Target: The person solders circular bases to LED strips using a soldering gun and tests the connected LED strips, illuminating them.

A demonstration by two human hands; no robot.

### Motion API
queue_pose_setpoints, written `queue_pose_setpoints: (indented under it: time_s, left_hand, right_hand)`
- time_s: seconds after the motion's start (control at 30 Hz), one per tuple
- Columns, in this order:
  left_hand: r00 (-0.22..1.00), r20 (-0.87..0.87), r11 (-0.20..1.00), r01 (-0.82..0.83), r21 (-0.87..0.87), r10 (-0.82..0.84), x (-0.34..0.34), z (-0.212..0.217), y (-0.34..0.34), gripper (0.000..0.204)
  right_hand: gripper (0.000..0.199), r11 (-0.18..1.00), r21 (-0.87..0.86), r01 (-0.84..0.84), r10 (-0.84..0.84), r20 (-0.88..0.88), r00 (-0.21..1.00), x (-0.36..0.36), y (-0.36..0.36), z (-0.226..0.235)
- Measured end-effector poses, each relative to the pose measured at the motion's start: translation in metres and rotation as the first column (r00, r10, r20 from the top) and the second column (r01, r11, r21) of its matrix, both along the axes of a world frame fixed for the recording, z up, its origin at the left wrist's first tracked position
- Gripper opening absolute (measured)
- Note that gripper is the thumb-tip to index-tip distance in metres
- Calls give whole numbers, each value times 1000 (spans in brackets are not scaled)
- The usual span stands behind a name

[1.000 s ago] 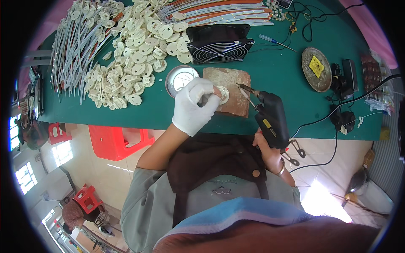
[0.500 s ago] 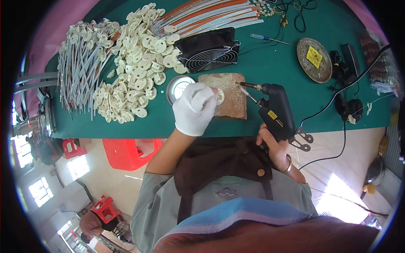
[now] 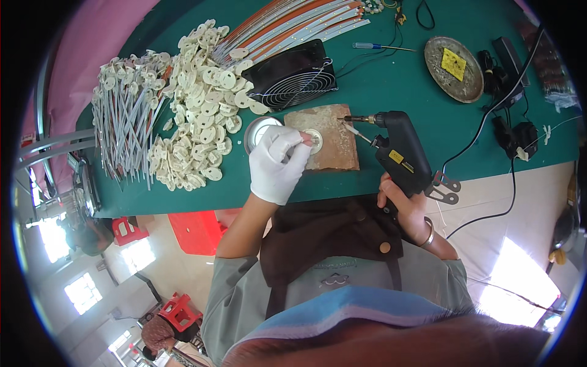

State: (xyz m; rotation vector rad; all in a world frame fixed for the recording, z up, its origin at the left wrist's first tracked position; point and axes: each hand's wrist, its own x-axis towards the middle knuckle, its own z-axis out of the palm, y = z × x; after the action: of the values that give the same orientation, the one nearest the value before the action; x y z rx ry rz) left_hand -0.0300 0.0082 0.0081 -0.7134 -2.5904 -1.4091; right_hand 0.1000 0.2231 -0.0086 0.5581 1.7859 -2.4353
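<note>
The head view shows the left hand, in a white glove, pinching a small round white disc with its fingers and pressing it onto a brown stone slab near the front edge of the green worktop. The right hand has its fingers wrapped around the grip of a black soldering gun, whose thin tip points left toward the disc and ends just beside it. A round metal tin lies touching the slab's left side, partly under the glove. Behind the slab stands a black fan, and a heap of pale discs fills the left part of the worktop, beside a bundle of grey wires. To do this joint well, the person should probably keep the disc flat and still on the slab, bring the tip exactly to the contact point, and keep the gloved fingertips clear of the hot tip.
</note>
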Motion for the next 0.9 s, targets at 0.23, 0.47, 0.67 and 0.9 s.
queue_pose_setpoints:
  time_s: [0.23,0.47,0.67,0.9]
  left_hand:
    - [990,-139,980,-15,-200,-13,-4,2,4,17]
    - [959,-251,876,-8,-483,-130,-11,19,10,12]
    - [954,-252,841,0,-541,-162,-14,29,12,7]
    - [958,-241,840,2,-543,-158,-14,32,13,8]
  right_hand:
    - [7,999,-31,23,-23,-18,1000,2,-1,-4]
    - [9,999,-52,10,-11,-24,1000,1,1,-5]
    - [9,998,-56,4,-5,-18,1000,0,1,-3]
    - [11,999,-51,-2,1,-14,1000,0,1,-4]
